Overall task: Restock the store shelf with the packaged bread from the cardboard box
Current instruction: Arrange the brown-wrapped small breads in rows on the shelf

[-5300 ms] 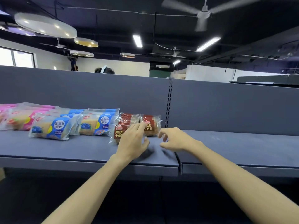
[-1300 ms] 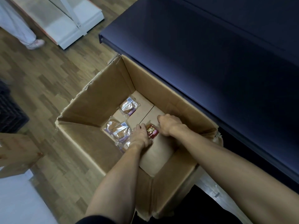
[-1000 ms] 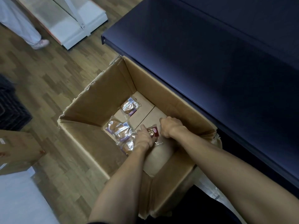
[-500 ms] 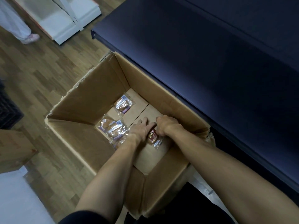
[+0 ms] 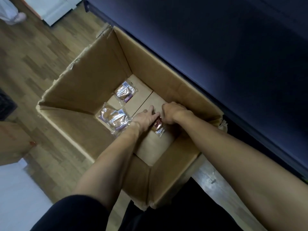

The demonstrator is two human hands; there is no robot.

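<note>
red-labelled bread packet between the hands, its print too blurred to read

Some seconds ago both hands were up at the grey shelf beside the row of bread packets; now they are down inside the open brown cardboard box on the wooden floor. Over the last second the left hand has shifted from the clear purple-labelled bread packets near the box's middle across to the small red-labelled bread packet, its fingers stretched over it. The right hand has closed in on that packet from the other side, so the two hands now touch above it, and the packet has turned, lying toward the box's near wall.
</note>
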